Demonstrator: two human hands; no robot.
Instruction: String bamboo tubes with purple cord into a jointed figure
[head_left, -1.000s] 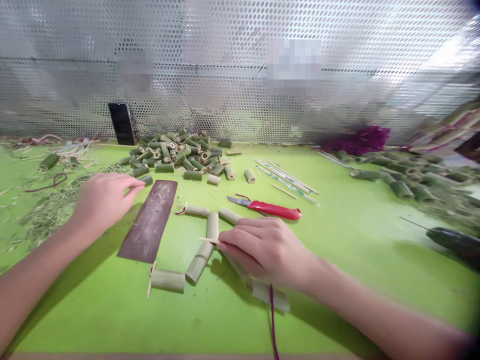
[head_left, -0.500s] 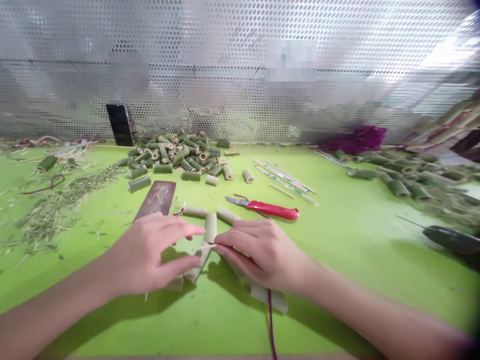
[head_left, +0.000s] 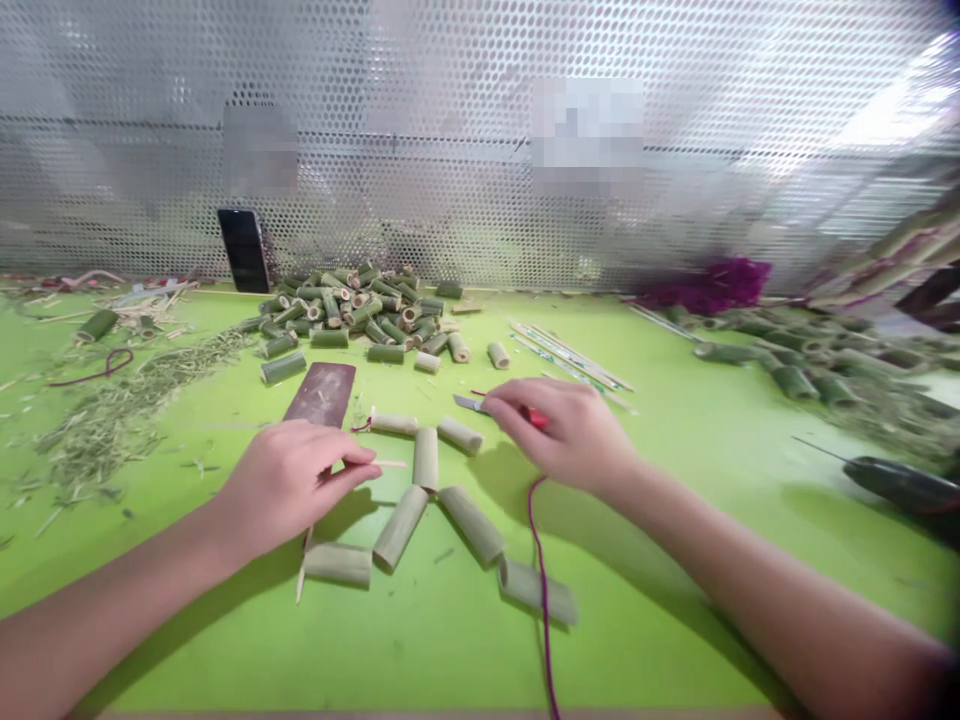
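My left hand (head_left: 289, 485) is closed, pinching a thin bamboo stick (head_left: 391, 463) between thumb and fingertips. My right hand (head_left: 574, 430) is wrapped over the red handle of a knife (head_left: 538, 418), whose blade points left on the table; most of the handle is hidden. Between my hands, pale peeled bamboo tubes lie in a figure-like layout: an upright tube (head_left: 425, 460), two slanting tubes (head_left: 401, 528) below it, and others at the ends. A purple cord (head_left: 534, 520) crosses the lower right tube (head_left: 536, 590). Another thin stick (head_left: 301, 575) touches the lower left tube (head_left: 339, 565).
Behind my left hand lies a brown sanding block (head_left: 321, 393). A heap of green bamboo pieces (head_left: 360, 305) and a propped phone (head_left: 244, 250) stand farther back. Thin sticks (head_left: 566, 350) lie right of the heap. A dark-handled pointed tool (head_left: 904, 480) is at the right.
My right hand has moved up and right from the tubes onto the knife. My left hand has drawn back slightly, now pinching the thin stick, and the tube layout is uncovered.
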